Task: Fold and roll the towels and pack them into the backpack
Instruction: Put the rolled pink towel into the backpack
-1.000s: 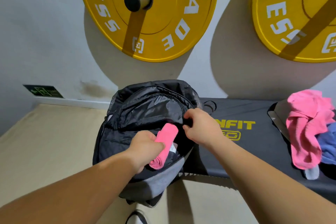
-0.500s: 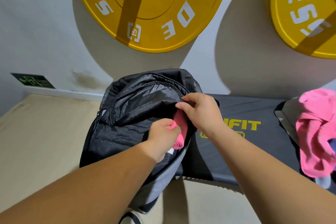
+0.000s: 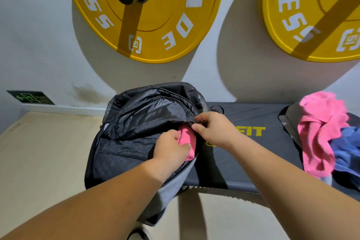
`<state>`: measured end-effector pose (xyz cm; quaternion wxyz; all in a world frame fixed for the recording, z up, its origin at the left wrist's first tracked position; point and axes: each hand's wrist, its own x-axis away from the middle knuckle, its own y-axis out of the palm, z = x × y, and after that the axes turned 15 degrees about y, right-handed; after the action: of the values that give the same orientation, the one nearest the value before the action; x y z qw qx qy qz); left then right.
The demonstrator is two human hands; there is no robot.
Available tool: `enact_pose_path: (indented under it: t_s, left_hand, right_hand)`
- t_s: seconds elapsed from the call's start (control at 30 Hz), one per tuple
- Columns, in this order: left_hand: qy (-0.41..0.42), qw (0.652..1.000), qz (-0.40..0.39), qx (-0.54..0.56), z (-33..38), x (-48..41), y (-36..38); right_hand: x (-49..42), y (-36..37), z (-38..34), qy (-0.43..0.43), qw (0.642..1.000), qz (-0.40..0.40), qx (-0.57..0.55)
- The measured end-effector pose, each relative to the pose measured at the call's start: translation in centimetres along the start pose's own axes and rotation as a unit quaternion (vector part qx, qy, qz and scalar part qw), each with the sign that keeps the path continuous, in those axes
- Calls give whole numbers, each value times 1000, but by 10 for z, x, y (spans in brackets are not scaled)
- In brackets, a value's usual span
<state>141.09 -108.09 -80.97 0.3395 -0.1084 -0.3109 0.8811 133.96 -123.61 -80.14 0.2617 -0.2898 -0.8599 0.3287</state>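
Observation:
A black and grey backpack (image 3: pixel 136 122) stands open at the left end of a black bench (image 3: pixel 243 161). My left hand (image 3: pixel 169 150) grips a rolled pink towel (image 3: pixel 188 140), most of which is inside the bag's opening. My right hand (image 3: pixel 212 128) pinches the edge of the bag's flap by the zip and holds it up. At the bench's right end lie a loose pink towel (image 3: pixel 319 132) and a blue towel (image 3: pixel 346 148) in a heap.
Two yellow weight plates (image 3: pixel 155 15) (image 3: pixel 315 11) hang on the white wall above the bench. Beige floor (image 3: pixel 39 161) lies to the left and in front. A green exit sign (image 3: pixel 29 97) sits low on the wall.
My left hand has pushed the rolled pink towel up and deeper into the backpack. My right hand has stayed on the flap's edge.

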Motion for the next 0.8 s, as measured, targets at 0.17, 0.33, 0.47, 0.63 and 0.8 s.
enact_pose_path:
  t_s: [0.17,0.33,0.47,0.63,0.8]
  left_hand:
    - [111,994,-13,-13,61,16,21]
    - [184,980,-73,15,125,32,74]
    - [221,969,-105,25,158,41,105]
    - [243,960,-142,9,164,36,133]
    - [234,962,-140,-9,158,25,146]
  right_hand:
    - [47,-44,30,36,996,-23,77]
    - [78,-117,72,90,982,-16,167]
    - [85,-168,130,169,964,13,207]
    - [86,-185,205,245,945,188,107]
    - [75,-157,225,235,931,278,28]
